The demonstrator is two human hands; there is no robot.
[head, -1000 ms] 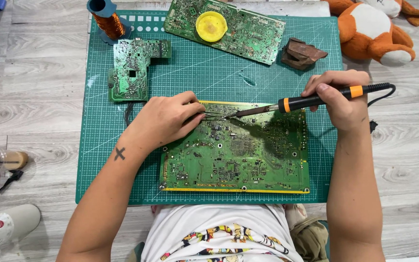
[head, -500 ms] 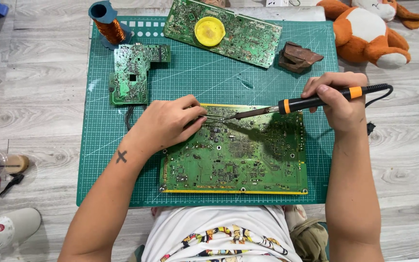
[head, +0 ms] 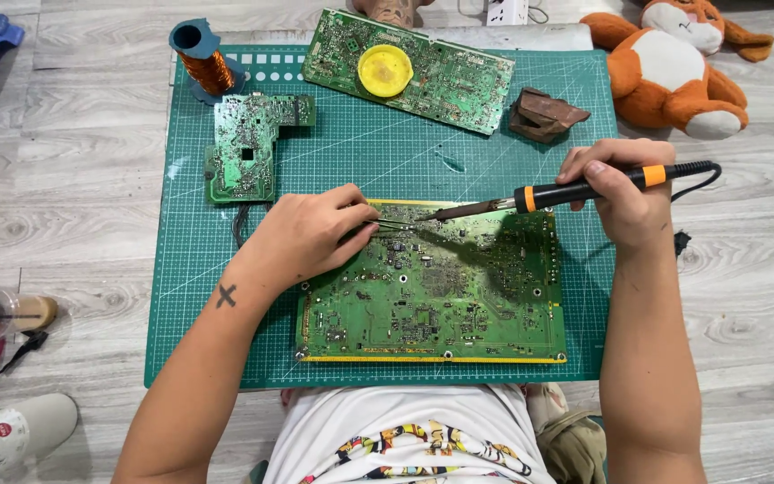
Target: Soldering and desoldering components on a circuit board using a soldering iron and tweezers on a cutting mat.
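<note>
A large green circuit board (head: 432,296) lies on a green cutting mat (head: 360,161) in front of me. My right hand (head: 615,188) grips a soldering iron (head: 566,193) with a black and orange handle, and its tip rests near the board's upper edge. My left hand (head: 311,237) sits on the board's upper left corner. It pinches thin tweezers (head: 391,224) whose points meet the iron's tip.
Two more green boards lie on the mat: a small one (head: 248,148) at the left and a long one (head: 409,67) with a yellow round tin (head: 385,71) on it. A copper wire spool (head: 203,63), a brown lump (head: 544,115) and a plush toy (head: 674,63) are nearby.
Both hands stay at the same spot on the board. The iron's tip and the tweezers remain together, with only a slight shift of the view.
</note>
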